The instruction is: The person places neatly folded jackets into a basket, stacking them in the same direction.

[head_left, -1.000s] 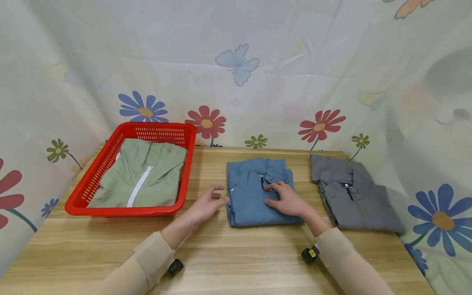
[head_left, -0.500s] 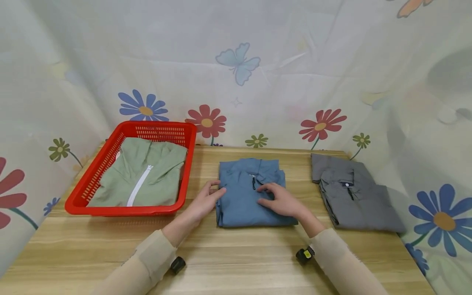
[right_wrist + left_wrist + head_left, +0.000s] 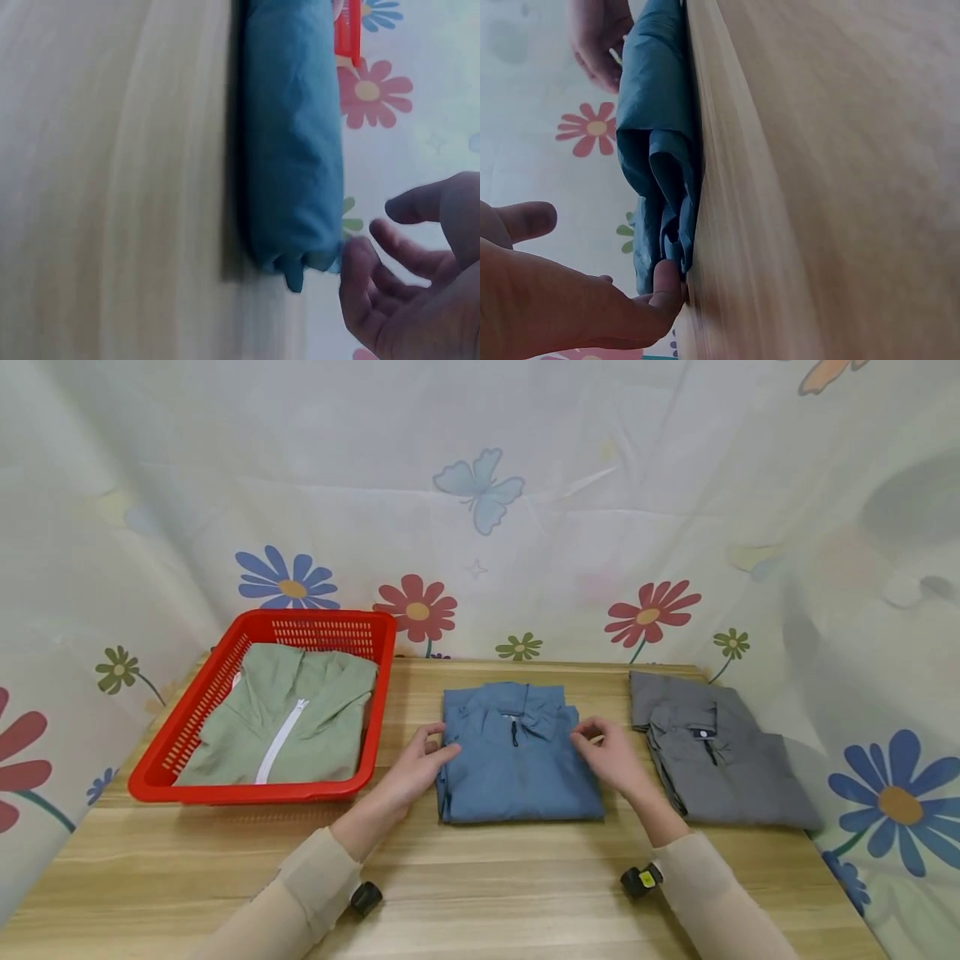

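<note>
A folded blue jacket [image 3: 517, 768] with a short zip and black pull lies on the wooden table [image 3: 480, 893]. At its left side is my left hand [image 3: 412, 768]; the left wrist view shows one fingertip [image 3: 667, 279] against the layered folds, low by the tabletop, with the thumb held apart. My right hand [image 3: 611, 756] is at the jacket's upper right edge. In the right wrist view its fingers [image 3: 356, 274] are loosely bent beside the jacket's end, thumb raised, nothing gripped between them.
To the left stands a red plastic basket [image 3: 381, 710] holding a green jacket [image 3: 255, 727] with a white zip. A folded grey jacket [image 3: 735, 777] lies at the table's right edge. A flower-printed curtain [image 3: 562, 568] hangs behind the table.
The blue jacket slid a little left, then stopped against my left hand. My right hand moved from the jacket's front to its right edge. My left hand shifted slightly left.
</note>
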`<state>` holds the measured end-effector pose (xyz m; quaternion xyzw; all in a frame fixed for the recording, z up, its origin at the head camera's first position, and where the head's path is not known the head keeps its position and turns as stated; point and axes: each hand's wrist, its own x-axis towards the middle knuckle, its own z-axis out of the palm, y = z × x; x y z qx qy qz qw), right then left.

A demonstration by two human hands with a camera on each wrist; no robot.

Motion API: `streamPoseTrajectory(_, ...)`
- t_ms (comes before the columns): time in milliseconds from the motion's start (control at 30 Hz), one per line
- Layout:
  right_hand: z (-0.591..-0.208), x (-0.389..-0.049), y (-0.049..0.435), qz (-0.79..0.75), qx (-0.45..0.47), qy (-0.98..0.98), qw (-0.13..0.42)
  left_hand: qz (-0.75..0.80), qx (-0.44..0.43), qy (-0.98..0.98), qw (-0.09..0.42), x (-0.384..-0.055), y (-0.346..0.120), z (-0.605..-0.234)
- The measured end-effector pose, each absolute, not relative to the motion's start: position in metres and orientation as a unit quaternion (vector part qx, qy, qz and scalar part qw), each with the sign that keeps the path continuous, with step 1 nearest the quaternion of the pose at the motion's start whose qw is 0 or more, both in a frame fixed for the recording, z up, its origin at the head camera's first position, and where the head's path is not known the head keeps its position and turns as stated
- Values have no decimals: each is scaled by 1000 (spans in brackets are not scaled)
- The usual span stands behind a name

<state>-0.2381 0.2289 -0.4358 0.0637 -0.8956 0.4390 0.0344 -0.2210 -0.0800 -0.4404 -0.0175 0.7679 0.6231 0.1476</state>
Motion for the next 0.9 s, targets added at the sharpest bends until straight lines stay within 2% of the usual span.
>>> streamPoseTrajectory(67, -438, -238, 233, 429, 44, -902, 37, 625, -17, 766, 146, -222, -79, -440)
streamPoseTrajectory(333, -447, -240, 238, 425, 26, -904, -49, 634, -33, 759, 147, -226, -73, -441)
streamPoseTrajectory(533, -446, -241, 237, 445, 5, -892, -83, 638, -35, 755, 145, -229, -71, -444)
streamPoseTrajectory(700, -445, -238, 235, 469, 4, -878, -97, 639, -36, 756, 139, -232, -71, -446)
streamPoseTrajectory(900, -447, -239, 231, 494, 6, -865, -88, 632, -41, 762, 135, -237, -69, -447)
